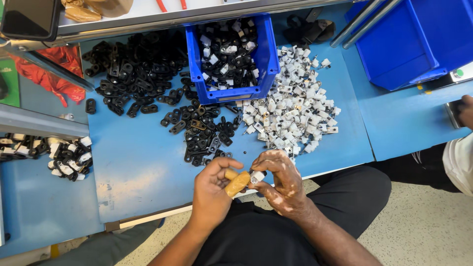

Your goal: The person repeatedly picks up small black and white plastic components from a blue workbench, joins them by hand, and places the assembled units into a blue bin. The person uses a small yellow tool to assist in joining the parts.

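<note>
The left hand (212,189) wraps its fingers (224,165) around a short tan wooden handle (237,183), which lies tilted, its long axis running from lower left up to the right, toward the other hand. At that upper right end sits 1 small white clip (257,176), pinched between the fingers (268,162) of the right hand (281,180). So the white clip lies just to the right of the left hand and touches the tip of the handle; the right hand is the nearer of the 2 to it. Both hands hover at the near edge of the blue surface (138,167), above the person's dark lap.

Counts, where they can be made: 2 hands of the person, 1 handle, 1 clip in the fingers. Beyond the hands, a heap of white clips (293,111) lies on the surface, too many to count, and to its left 2 loose heaps of black plastic links (133,74), also past counting. Between them stands 1 small blue bin (268,54), filled with mixed black and white parts. 1 larger blue bin (423,39) stands at the upper right. At the far left, on a lower ledge, lies 1 small pile of joined black and white pieces (66,160). At the right edge, another person's hand (465,111) shows only in part.
</note>
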